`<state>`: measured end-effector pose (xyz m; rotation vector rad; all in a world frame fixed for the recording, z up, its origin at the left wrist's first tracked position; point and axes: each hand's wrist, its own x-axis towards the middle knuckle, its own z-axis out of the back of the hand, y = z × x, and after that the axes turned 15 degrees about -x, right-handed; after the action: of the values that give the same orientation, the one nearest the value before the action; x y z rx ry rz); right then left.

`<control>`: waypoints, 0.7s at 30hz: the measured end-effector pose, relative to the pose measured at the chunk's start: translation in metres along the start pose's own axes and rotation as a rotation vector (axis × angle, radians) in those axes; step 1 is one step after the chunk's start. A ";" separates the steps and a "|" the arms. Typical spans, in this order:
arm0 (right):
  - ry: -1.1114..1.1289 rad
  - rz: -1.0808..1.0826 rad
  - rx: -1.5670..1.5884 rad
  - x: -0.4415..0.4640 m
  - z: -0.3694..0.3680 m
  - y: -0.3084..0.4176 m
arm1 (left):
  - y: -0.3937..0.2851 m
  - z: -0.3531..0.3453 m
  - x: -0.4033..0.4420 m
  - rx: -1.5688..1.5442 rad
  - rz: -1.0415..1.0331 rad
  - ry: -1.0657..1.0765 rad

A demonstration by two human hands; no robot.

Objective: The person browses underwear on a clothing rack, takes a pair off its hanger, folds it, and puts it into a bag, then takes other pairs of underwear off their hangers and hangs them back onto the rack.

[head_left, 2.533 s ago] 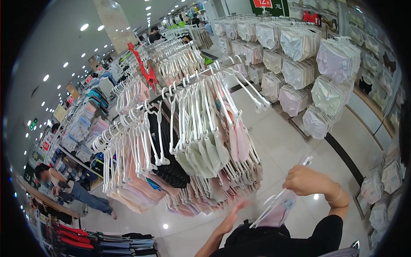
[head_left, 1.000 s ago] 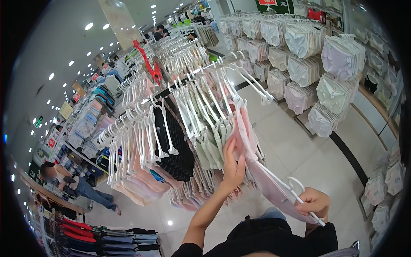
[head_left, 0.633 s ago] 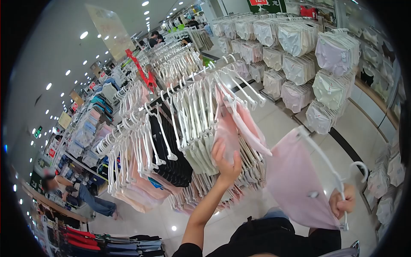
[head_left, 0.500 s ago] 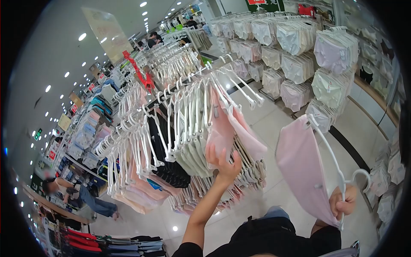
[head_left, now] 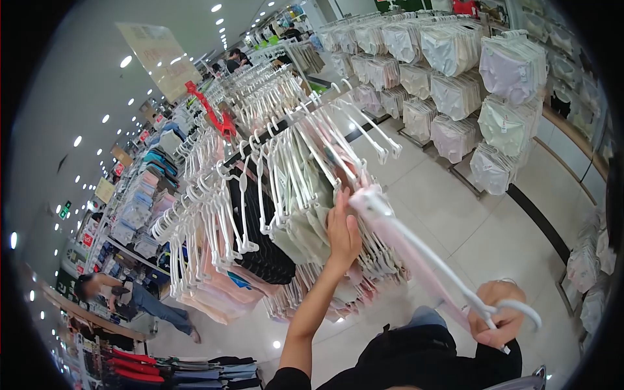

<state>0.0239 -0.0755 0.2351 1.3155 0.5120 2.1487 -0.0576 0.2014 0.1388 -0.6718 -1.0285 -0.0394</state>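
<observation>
Low at our right side, our right hand [head_left: 502, 328] is wrapped firmly around a white hanger [head_left: 437, 260] near its hook, and the pink garment [head_left: 409, 260] clipped to it stretches up and leftward towards the rack. Half a second ago that garment stood out to the right, its broad face showing; now it has swung in, nearly edge-on, and its far end sits just beside our left hand [head_left: 342, 234]. Our left fingers have also shifted upward, closer to the clips of the hanging pieces; whether they pinch anything, we cannot tell. As we judge it, the work of both hands now meets at one spot by the rack.

Past our fingers, the dark rail [head_left: 281, 125] bears pale green garments [head_left: 302, 237], then black garments [head_left: 266, 237] and, farther left, peach garments [head_left: 218, 292]. At its right end we see bare hangers [head_left: 381, 155]. Across the aisle, a tiered stand [head_left: 467, 181] carries thick bundles of pale briefs [head_left: 513, 68]. Down at lower left, we find red garments [head_left: 133, 368] stacked beside dark ones.
</observation>
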 end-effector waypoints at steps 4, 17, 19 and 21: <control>-0.075 -0.210 -0.117 0.017 -0.001 -0.015 | 0.005 -0.005 -0.002 -0.151 0.263 0.077; -0.114 -0.767 -0.244 0.121 0.065 -0.095 | 0.051 0.002 -0.005 -1.408 0.789 -0.325; -0.128 -0.816 -0.281 0.136 0.074 -0.115 | 0.029 0.000 0.005 -1.300 0.694 -0.333; -0.111 -0.898 -0.310 0.150 0.076 -0.127 | 0.044 0.007 -0.007 -1.282 0.718 -0.198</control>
<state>0.0714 0.1198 0.2970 0.7957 0.5548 1.3307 -0.0516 0.2387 0.1134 -2.2177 -0.8058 0.0004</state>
